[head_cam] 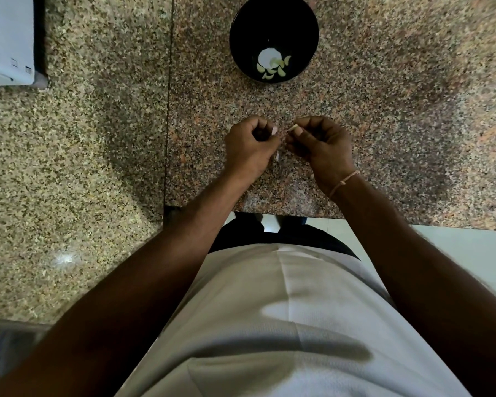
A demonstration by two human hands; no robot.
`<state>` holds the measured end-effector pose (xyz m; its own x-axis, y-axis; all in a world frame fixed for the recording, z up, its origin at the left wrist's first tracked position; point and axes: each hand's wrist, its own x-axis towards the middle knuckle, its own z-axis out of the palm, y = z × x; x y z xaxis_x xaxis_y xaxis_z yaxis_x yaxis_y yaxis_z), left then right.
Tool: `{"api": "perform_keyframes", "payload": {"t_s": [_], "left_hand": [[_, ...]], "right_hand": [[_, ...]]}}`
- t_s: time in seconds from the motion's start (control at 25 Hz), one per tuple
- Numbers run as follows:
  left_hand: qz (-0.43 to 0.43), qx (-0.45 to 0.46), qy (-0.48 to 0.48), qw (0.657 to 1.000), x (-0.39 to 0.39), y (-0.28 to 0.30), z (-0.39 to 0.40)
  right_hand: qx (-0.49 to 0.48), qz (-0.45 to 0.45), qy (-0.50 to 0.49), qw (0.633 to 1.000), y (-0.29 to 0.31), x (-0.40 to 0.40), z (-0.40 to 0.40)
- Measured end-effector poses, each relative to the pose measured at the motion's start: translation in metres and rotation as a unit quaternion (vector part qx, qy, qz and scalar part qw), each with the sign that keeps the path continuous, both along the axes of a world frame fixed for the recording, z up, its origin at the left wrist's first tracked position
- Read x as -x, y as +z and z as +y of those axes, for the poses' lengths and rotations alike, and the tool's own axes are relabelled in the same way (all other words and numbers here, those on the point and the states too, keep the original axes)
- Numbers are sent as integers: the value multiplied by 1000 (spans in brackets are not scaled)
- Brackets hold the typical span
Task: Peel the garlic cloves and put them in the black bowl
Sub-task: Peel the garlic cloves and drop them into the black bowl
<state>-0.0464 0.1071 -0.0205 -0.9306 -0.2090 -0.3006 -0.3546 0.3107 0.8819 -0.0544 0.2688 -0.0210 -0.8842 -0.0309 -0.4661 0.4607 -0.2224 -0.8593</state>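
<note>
The black bowl point(274, 38) stands on the granite counter at the top middle, with several peeled garlic cloves point(272, 70) lying in its near side. Below it, my left hand point(249, 147) and my right hand point(321, 144) meet over the counter, fingers curled. Between their fingertips they pinch a small pale garlic clove point(292, 128), mostly hidden by the fingers. A thin scrap of skin point(277, 156) hangs under my left hand.
A white appliance point(7, 41) sits at the top left corner of the speckled counter point(98, 138). A seam in the stone runs down left of the bowl. The counter's front edge lies just below my wrists, with my white shirt under it.
</note>
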Motion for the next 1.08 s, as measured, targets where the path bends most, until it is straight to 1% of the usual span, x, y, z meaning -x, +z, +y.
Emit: {"api": "perform_keyframes", "payload": {"t_s": [0.08, 0.2, 0.32, 0.56, 0.72, 0.92, 1.08], "left_hand": [[7, 12, -21, 1000, 1, 3, 0], [21, -2, -49, 999, 2, 6, -1], [33, -7, -56, 998, 1, 5, -3], [49, 4, -44, 998, -2, 6, -1], [51, 15, -55, 997, -2, 9, -1], [53, 31, -67, 996, 0, 15, 2], [62, 25, -85, 994, 1, 18, 0]], "right_hand": [[-19, 8, 19, 1000, 0, 0, -1], [-50, 30, 50, 997, -1, 0, -2], [-73, 45, 60, 995, -2, 0, -2], [-76, 26, 49, 996, 0, 1, -2], [-76, 28, 53, 995, 1, 1, 1], [-103, 45, 55, 992, 6, 2, 2], [-98, 45, 58, 992, 6, 4, 6]]}}
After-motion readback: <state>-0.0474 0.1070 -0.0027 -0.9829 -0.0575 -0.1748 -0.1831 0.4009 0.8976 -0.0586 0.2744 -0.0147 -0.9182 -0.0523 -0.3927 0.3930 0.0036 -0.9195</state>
